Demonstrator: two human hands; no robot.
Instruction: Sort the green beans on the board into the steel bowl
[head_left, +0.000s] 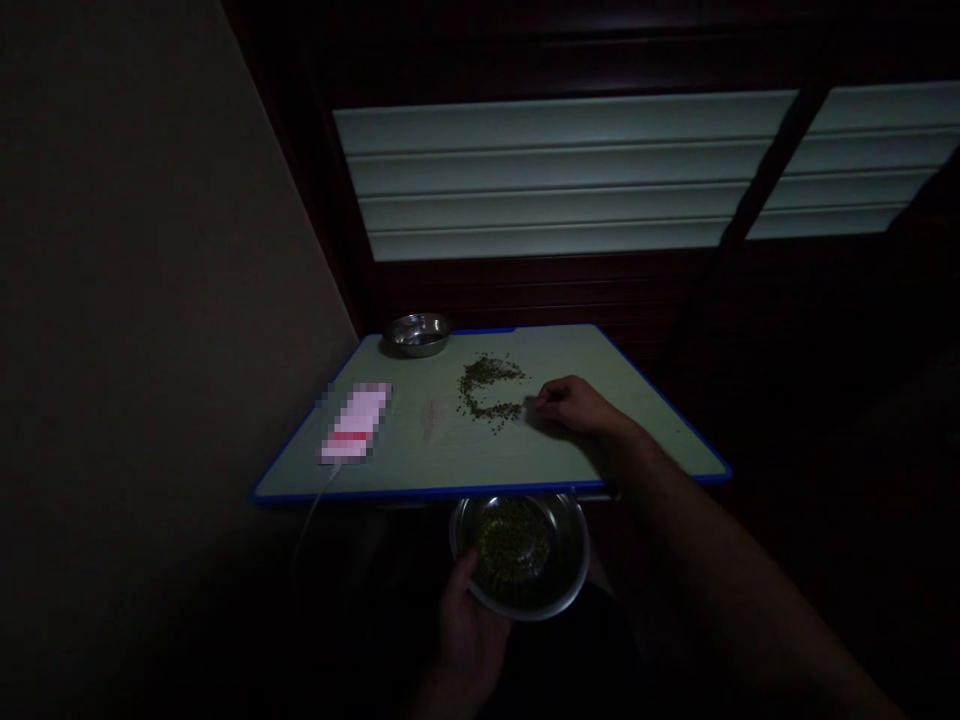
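Note:
My left hand (466,625) grips the near left rim of a round metal bowl (574,560), thumb over the edge. Small greenish grains (514,540) cover part of the bowl's bottom. The bowl is just below the front edge of a low pale-green table (420,465) with a blue rim. Over the tabletop, my right hand (566,402) is closed with its fingertips pinched; whatever they hold is too dark and small to make out. Right beside those fingertips lies a loose, C-shaped scatter of small dark grains (480,378).
A smaller metal bowl (420,338) stands at the table's back left corner. On the left lies a phone (358,420) with a lit, blurred screen, its white cable (311,515) hanging over the front edge. Behind rises a dark wooden cabinet with pale slatted panels (555,175).

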